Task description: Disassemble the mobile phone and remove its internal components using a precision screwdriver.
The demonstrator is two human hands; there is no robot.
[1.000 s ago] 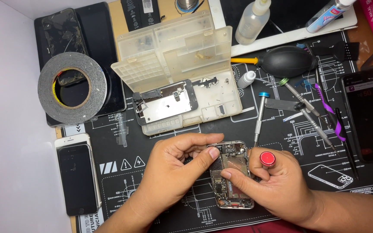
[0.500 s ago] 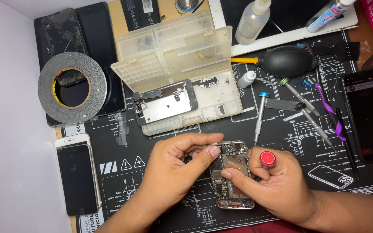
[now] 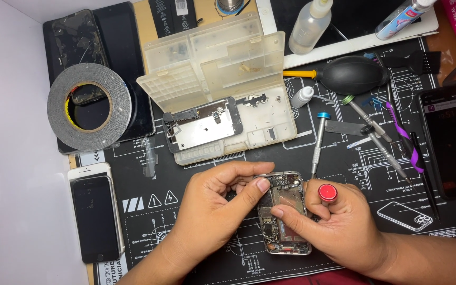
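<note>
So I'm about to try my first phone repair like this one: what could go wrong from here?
1. The right hand holds a red-capped screwdriver over the opened phone; a slip might scratch the exposed board.
2. The left hand steadies it only at the top edge, so it could shift.
3. The open parts box sits close by; a bump could scatter small parts.

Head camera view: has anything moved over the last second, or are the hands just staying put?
Nothing visibly changed. The left hand and right hand stay on the opened phone, the right one keeping the red-capped screwdriver; the tools around lie as before.
</note>
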